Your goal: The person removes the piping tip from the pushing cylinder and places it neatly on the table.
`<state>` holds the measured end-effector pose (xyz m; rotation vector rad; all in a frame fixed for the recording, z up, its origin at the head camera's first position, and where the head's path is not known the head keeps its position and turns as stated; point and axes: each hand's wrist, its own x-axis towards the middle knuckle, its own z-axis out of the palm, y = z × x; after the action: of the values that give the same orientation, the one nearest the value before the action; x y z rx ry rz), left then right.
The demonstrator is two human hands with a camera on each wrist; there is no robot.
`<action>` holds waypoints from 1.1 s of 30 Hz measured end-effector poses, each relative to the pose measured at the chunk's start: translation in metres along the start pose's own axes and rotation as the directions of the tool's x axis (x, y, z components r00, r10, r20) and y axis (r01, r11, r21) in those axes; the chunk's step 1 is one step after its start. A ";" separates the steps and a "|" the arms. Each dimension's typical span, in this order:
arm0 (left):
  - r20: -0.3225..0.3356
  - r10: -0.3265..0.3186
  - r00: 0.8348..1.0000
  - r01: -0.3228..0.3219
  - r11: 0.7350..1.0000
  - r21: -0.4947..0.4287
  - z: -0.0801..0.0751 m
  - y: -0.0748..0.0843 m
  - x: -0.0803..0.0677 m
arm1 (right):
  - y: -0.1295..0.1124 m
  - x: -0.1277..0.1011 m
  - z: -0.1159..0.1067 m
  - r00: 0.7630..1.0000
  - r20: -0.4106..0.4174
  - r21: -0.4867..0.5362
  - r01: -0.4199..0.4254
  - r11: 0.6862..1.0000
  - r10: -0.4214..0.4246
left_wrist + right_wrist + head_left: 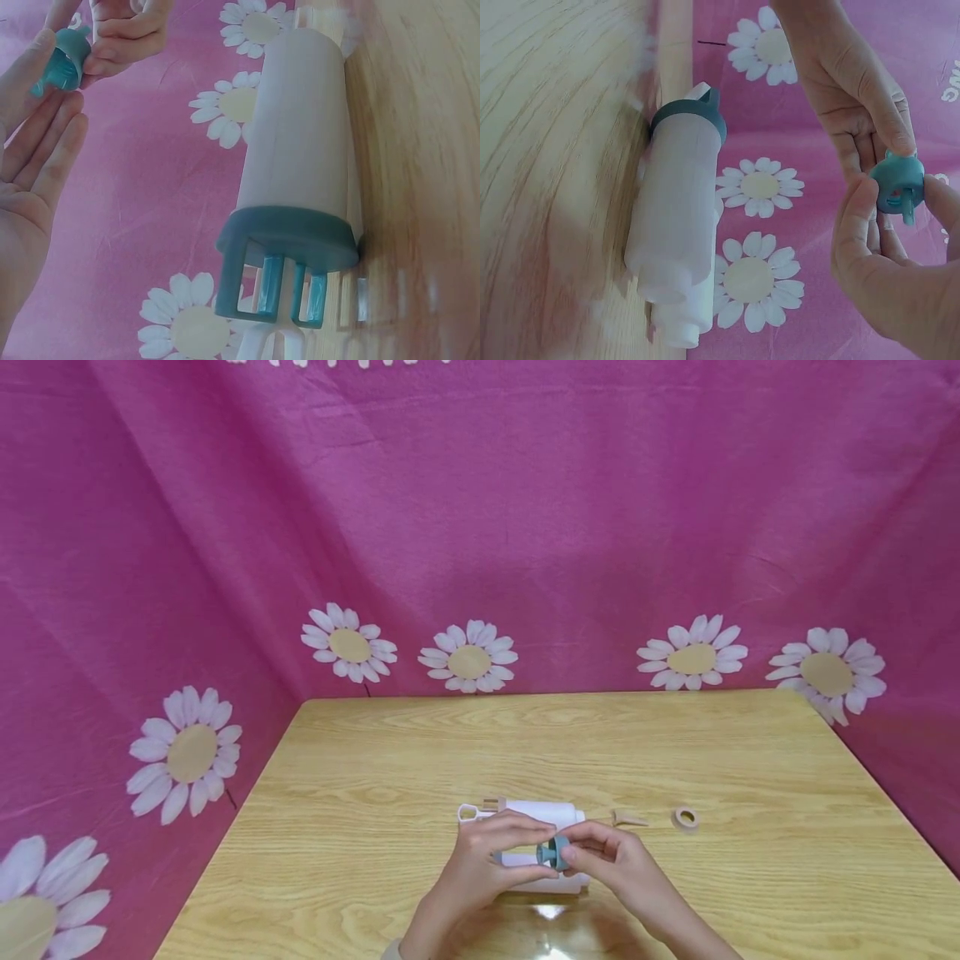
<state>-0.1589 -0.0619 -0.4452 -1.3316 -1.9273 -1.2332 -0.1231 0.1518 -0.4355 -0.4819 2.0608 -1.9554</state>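
Both hands meet over the table around a small teal cap-like part [552, 852], rounded with a narrow stem. My right hand [611, 860] pinches its broad end between thumb and fingertips. Opposite, my left hand [491, 853] holds the stem side between its thumb and extended fingers. Behind and below the hands lie two white bottles [679, 202], side by side, partly covered by them in the head view. The left wrist view shows a teal end piece [289, 232] with rectangular loops on the nearer bottle.
Right of the bottles lie a tan funnel-like piece [628, 818] and a tan ring [685, 818]. At their left end show a white loop [468, 812] and a tan pronged piece [492, 803]. A pink flowered cloth [525, 527] hangs around the wooden table [360, 777].
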 end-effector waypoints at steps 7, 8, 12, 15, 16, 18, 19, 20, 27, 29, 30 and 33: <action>-0.002 0.015 1.000 -0.015 1.000 -0.025 0.000 -0.001 -0.001 | 0.001 -0.004 -0.003 0.999 -0.004 0.010 -0.041 0.999 0.041; -0.003 0.017 1.000 -0.017 0.999 -0.029 0.001 -0.002 -0.001 | 0.002 -0.004 -0.003 0.999 -0.004 0.013 -0.040 0.999 0.040; -0.010 0.018 1.000 -0.019 0.999 -0.046 0.003 -0.004 -0.003 | 0.003 -0.005 -0.004 1.000 0.001 0.018 -0.013 1.000 0.013; -0.015 0.007 1.000 -0.008 0.998 -0.055 0.005 -0.005 -0.004 | 0.004 -0.005 -0.005 1.000 0.001 0.009 0.015 1.000 -0.015; -0.017 0.002 1.000 -0.003 0.999 -0.053 0.005 -0.005 -0.004 | 0.004 -0.006 -0.005 1.000 -0.001 0.002 0.021 1.000 -0.021; -0.020 -0.006 1.000 0.005 0.999 -0.053 0.006 -0.005 -0.004 | 0.004 -0.007 -0.006 1.000 -0.013 -0.016 0.023 1.000 -0.023; -0.023 -0.007 1.000 0.006 0.999 -0.050 0.006 -0.005 -0.004 | 0.004 -0.007 -0.006 1.000 -0.021 -0.024 0.020 1.000 -0.021; -0.025 -0.009 1.000 0.008 0.999 -0.050 0.007 -0.005 -0.005 | 0.004 -0.008 -0.007 0.999 -0.028 -0.031 0.016 0.999 -0.017; -0.035 -0.023 0.999 0.022 0.999 -0.048 0.010 -0.005 -0.006 | 0.005 -0.011 -0.012 0.997 -0.071 -0.049 -0.027 0.998 0.024; -0.027 -0.045 0.999 0.044 0.997 -0.059 0.011 -0.005 -0.007 | 0.006 -0.013 -0.015 0.996 -0.085 -0.059 -0.031 0.998 0.026; -0.023 -0.055 0.998 0.053 0.997 -0.063 0.012 -0.005 -0.008 | 0.006 -0.013 -0.016 0.995 -0.092 -0.065 -0.031 0.997 0.025; -0.017 -0.079 0.997 0.077 0.995 -0.070 0.016 -0.006 -0.009 | 0.008 -0.016 -0.020 0.994 -0.104 -0.079 -0.027 0.997 0.019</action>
<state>-0.1587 -0.0531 -0.4621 -1.2844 -1.9561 -1.3565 -0.1174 0.1772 -0.4430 -0.3796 2.2049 -1.9280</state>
